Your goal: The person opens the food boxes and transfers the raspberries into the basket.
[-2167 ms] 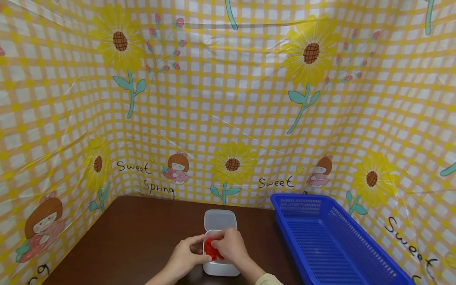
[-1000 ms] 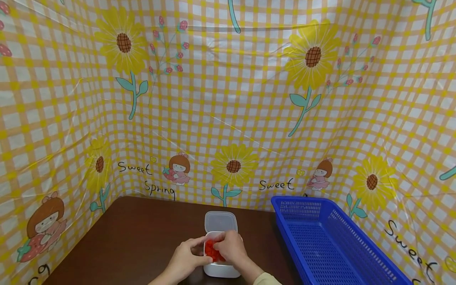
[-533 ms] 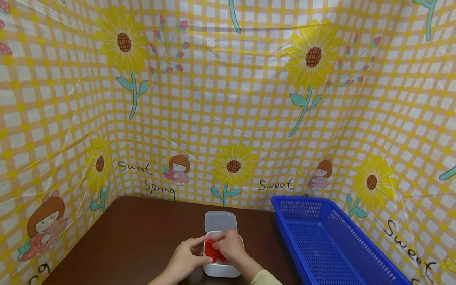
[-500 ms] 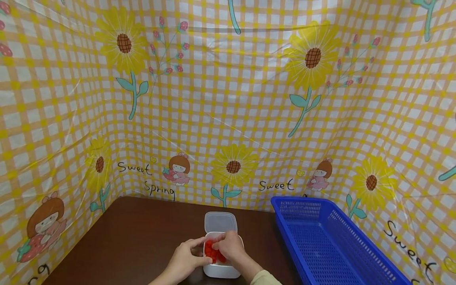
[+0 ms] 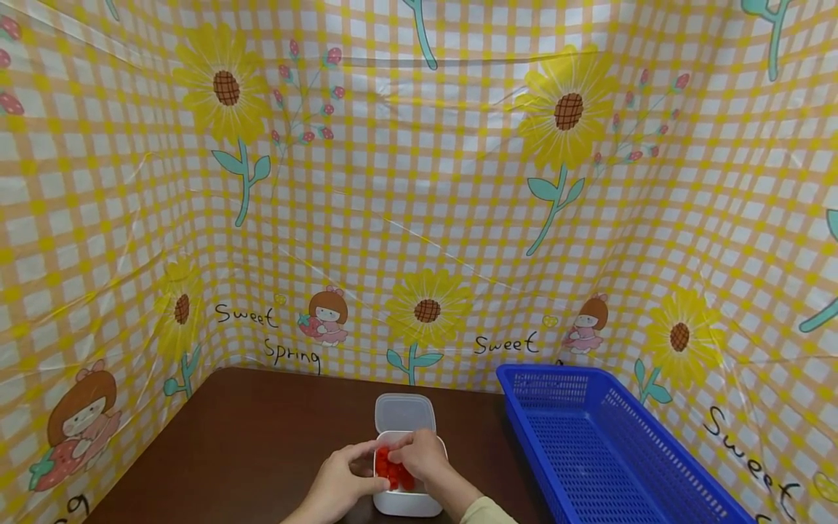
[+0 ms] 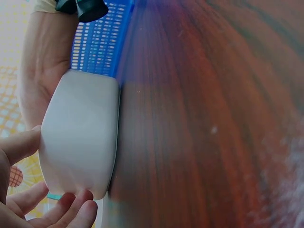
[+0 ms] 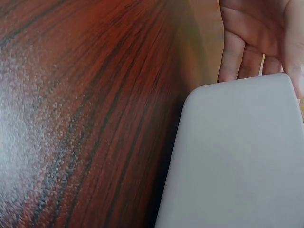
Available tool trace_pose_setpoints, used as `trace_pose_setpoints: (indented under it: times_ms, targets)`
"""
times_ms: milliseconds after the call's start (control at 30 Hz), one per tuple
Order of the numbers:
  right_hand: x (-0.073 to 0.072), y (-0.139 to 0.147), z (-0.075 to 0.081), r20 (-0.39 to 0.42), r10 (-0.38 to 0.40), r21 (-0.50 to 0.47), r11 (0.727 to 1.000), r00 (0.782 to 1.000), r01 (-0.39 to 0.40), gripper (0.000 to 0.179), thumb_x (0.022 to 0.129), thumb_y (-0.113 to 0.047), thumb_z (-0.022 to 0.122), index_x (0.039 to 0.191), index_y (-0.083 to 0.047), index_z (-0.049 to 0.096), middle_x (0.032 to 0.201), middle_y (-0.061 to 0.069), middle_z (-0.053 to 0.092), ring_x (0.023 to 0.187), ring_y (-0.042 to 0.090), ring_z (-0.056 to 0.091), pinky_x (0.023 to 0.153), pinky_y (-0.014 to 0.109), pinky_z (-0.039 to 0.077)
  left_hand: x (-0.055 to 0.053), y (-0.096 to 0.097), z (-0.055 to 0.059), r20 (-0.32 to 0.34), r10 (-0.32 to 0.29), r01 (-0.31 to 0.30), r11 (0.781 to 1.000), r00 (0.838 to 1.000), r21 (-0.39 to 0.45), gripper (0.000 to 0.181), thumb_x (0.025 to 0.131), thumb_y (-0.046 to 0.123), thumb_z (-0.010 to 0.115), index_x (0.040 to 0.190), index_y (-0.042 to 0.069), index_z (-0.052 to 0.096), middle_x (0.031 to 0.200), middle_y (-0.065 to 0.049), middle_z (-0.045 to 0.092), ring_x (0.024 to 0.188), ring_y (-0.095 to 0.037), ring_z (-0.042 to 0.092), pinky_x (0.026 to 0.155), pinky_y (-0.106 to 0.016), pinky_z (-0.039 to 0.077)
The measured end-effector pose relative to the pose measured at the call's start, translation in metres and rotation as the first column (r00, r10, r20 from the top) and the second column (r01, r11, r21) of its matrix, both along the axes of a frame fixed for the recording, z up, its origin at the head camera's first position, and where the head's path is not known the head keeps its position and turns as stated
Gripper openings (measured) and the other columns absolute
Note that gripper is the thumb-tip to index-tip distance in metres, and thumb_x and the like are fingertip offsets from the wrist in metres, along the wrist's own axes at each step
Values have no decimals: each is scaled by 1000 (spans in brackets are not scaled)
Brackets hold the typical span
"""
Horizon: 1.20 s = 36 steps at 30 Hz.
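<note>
A small white plastic box (image 5: 407, 503) stands on the table, uncovered, with several red pieces (image 5: 391, 471) inside, mostly toward its left. My left hand (image 5: 336, 480) holds the box at its left side, thumb at the near rim and fingers farther back. In the left wrist view its fingertips (image 6: 85, 211) touch the white wall. My right hand (image 5: 422, 457) reaches down over the right part of the box, its fingers in among the red pieces. Those fingertips are hidden, and I cannot tell whether they pinch a piece. The right wrist view shows the box wall, with left-hand fingers (image 7: 232, 57) behind.
A translucent lid (image 5: 404, 413) lies right behind the box. To the right stands a long blue perforated basket (image 5: 517, 418). The dark brown table (image 5: 281, 415) is enclosed at the back and both sides by a checked, sunflower-printed cloth (image 5: 366, 218).
The red pieces in the box have shifted and show more toward the middle. My right hand's fingers have moved slightly inside the box, while the left hand keeps its hold.
</note>
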State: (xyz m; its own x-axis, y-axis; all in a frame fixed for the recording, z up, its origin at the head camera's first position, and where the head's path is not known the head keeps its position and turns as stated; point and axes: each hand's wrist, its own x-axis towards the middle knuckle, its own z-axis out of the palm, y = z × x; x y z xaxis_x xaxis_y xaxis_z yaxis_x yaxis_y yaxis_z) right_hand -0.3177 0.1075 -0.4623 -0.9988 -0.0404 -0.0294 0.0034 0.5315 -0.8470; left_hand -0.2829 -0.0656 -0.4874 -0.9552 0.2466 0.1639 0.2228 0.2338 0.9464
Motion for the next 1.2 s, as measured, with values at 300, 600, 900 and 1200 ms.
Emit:
trace_pose_setpoints:
  times_ms: [300,600,900,1200]
  targets:
    - [2,0,2,6,5,-8,1000,1000,-5,8,85,-7,75,89,-1,77,81,4,71,65,14,66,58,30,56,1,0,0,-25,24,-25,999,999,-30,54,78,18,86,126,3,65,115,-16,71,85,-18,67,67,-30,54]
    - [1,1,-2,-14,10,-21,1000,1000,-10,6,85,-8,74,85,-2,76,75,4,70,61,14,63,52,28,52,1,-1,4,-30,51,-53,995,998,-85,42,78,21,87,115,6,72,111,-11,74,96,-22,68,76,-39,55]
    - [-1,0,1,0,7,-13,1000,1000,-7,7,85,-8,74,85,-2,77,79,5,71,66,14,65,61,31,57,1,-3,6,5,60,-59,991,998,-117,34,79,23,86,109,11,75,110,-8,74,103,-25,65,81,-45,54]
    - [-2,0,0,9,15,-23,1000,1000,-14,7,86,-9,74,86,-2,77,77,4,71,63,14,65,59,31,56,3,-2,4,-10,71,-71,991,997,-109,33,79,24,85,109,11,75,107,-7,75,98,-22,66,81,-43,54]
